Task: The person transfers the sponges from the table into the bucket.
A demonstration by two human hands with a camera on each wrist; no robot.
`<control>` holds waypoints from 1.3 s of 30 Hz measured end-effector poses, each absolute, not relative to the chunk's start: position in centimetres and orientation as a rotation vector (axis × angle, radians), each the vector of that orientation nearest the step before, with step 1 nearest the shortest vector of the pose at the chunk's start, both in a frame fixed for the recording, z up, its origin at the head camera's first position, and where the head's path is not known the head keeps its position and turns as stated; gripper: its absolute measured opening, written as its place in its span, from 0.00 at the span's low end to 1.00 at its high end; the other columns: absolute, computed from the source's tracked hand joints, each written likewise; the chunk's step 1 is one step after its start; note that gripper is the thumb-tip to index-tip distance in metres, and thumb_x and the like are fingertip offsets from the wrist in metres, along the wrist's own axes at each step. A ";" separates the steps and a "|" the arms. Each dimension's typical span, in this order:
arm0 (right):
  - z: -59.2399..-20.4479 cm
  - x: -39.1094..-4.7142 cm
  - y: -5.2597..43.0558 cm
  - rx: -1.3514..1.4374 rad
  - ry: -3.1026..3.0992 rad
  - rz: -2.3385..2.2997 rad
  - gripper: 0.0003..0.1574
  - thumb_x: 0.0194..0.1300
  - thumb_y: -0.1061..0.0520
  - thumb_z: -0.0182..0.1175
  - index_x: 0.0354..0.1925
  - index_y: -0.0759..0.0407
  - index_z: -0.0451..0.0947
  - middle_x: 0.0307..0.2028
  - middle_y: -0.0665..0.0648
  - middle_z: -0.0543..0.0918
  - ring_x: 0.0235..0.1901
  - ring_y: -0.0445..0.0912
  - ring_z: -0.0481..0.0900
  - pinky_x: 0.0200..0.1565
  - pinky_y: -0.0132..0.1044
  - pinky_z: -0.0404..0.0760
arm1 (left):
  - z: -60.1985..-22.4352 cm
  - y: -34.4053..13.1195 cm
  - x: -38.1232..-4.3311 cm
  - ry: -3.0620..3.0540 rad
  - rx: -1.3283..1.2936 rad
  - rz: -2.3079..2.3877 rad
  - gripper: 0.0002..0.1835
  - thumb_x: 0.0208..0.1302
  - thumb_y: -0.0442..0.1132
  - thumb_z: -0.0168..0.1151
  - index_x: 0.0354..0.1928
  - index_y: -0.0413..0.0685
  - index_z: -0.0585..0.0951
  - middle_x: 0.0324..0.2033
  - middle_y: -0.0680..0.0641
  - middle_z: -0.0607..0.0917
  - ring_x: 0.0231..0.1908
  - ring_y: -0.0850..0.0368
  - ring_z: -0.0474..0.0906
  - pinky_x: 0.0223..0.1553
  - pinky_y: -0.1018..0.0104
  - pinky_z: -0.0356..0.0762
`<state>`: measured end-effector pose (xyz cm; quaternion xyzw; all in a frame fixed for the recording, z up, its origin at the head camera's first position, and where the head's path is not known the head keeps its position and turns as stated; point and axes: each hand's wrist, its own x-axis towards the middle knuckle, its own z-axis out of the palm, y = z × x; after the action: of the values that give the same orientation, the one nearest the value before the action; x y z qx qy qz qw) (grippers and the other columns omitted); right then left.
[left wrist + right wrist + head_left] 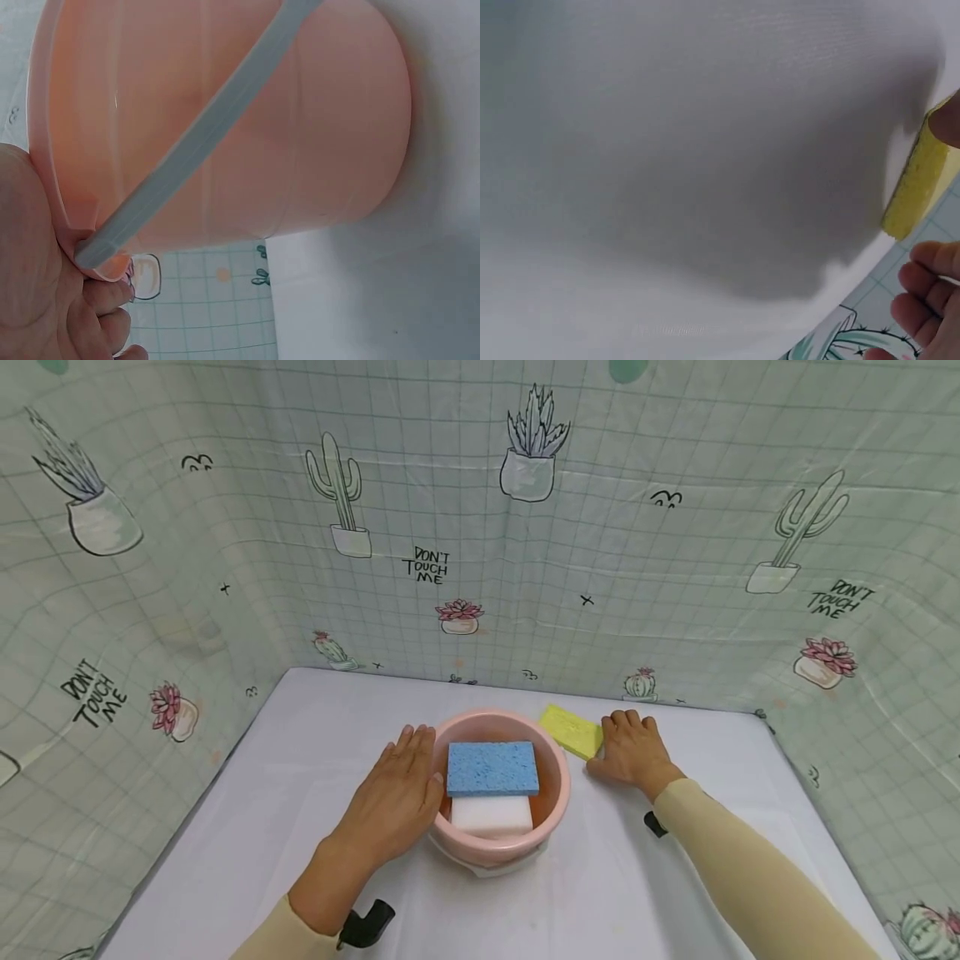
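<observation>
A pink bucket with a grey handle stands mid-table. Inside it, a blue sponge lies over a white block. My left hand rests its extended fingers on the bucket's left rim. Right of the bucket, a yellow sponge lies on the table. At its right end is my right hand, thumb and fingers spread apart. In the right wrist view the thumb overlaps the yellow sponge, while the loosely bent fingers show a gap from it; whether the thumb touches is unclear.
A white cloth covers the table. Behind and at both sides hangs a pale green checked curtain printed with cacti and lettering. Each wrist carries a black strap piece, such as the left one.
</observation>
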<state>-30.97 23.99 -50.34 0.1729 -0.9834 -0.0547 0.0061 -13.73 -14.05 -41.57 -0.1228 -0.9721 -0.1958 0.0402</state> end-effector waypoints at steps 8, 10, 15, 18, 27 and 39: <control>-50.7 -31.2 23.5 0.522 -3.153 -0.081 0.46 0.56 0.35 0.58 0.59 0.69 0.75 0.60 0.69 0.76 0.60 0.65 0.71 0.57 0.65 0.69 | -41.8 -13.7 -13.8 -2.975 -0.381 -0.577 0.35 0.82 0.47 0.45 0.81 0.33 0.58 0.81 0.37 0.60 0.83 0.40 0.50 0.82 0.44 0.51; -50.7 -31.1 23.4 0.523 -3.166 -0.076 0.47 0.56 0.35 0.58 0.59 0.70 0.75 0.59 0.70 0.76 0.60 0.65 0.71 0.57 0.65 0.69 | -41.8 -13.7 -13.8 -2.976 -0.383 -0.570 0.35 0.82 0.47 0.45 0.81 0.33 0.58 0.81 0.36 0.60 0.83 0.40 0.50 0.82 0.44 0.52; -50.6 -31.0 23.0 0.490 -3.174 -0.061 0.49 0.62 0.30 0.57 0.59 0.72 0.75 0.54 0.69 0.77 0.56 0.63 0.71 0.55 0.63 0.70 | -41.8 -13.6 -13.8 -2.982 -0.386 -0.563 0.35 0.82 0.47 0.45 0.81 0.33 0.57 0.81 0.37 0.60 0.83 0.40 0.50 0.82 0.44 0.51; -50.6 -30.9 22.9 0.462 -3.174 -0.031 0.50 0.64 0.28 0.58 0.58 0.73 0.76 0.51 0.68 0.77 0.54 0.62 0.71 0.55 0.63 0.70 | -41.8 -13.6 -13.8 -2.985 -0.386 -0.564 0.35 0.82 0.47 0.45 0.81 0.34 0.57 0.81 0.37 0.60 0.83 0.40 0.49 0.82 0.44 0.51; -49.8 -31.2 25.8 0.412 -2.988 -0.046 0.46 0.62 0.34 0.67 0.55 0.73 0.70 0.50 0.70 0.75 0.53 0.65 0.69 0.52 0.61 0.69 | -41.7 -13.5 -13.9 -2.978 -0.400 -0.567 0.35 0.82 0.47 0.45 0.81 0.33 0.57 0.81 0.37 0.60 0.83 0.40 0.50 0.82 0.44 0.51; -46.7 -30.4 29.4 0.594 -2.681 -0.321 0.49 0.58 0.35 0.70 0.57 0.72 0.68 0.49 0.70 0.76 0.51 0.65 0.72 0.51 0.59 0.73 | -41.4 -13.9 -13.6 -2.993 -0.389 -0.539 0.35 0.82 0.46 0.45 0.81 0.32 0.57 0.82 0.36 0.59 0.83 0.39 0.49 0.82 0.43 0.51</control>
<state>-30.40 29.36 -46.72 0.2109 -0.9526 -0.1141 0.1872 -13.57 -13.95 -41.42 -0.1269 -0.9755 -0.1756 0.0380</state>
